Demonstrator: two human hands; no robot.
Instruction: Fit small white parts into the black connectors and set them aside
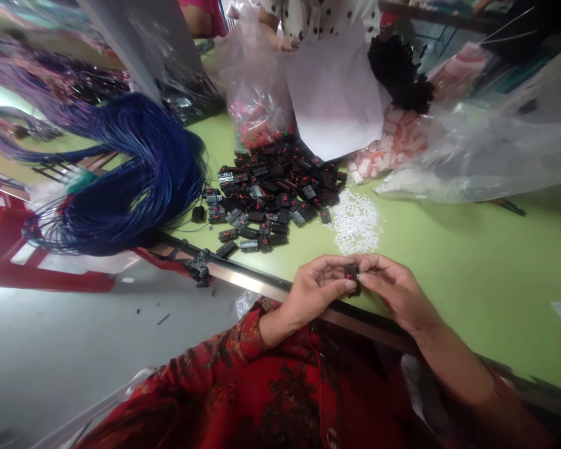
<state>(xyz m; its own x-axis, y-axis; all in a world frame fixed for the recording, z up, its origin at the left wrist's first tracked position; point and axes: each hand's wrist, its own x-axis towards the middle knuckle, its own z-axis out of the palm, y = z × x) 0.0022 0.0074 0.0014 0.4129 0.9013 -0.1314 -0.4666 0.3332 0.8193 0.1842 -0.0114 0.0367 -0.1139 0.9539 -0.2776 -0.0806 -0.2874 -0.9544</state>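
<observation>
Between my two hands, just above the table's near edge, is a small black plastic connector housing with a red mark on its face. My left hand grips it from the left, thumb in front and fingers curled behind. From the other side my right hand pinches its right edge between thumb and fingers. Whether a small white piece sits at the right fingertips is too fine to tell. Beyond my hands lie a scatter of tiny white pieces and a pile of similar black connector housings.
A thick bundle of blue wires hangs over the table's left edge by a red stool. Farther back are a plastic bag of red pieces, a white sheet and a clear bag. Another person's polka-dot sleeve shows behind.
</observation>
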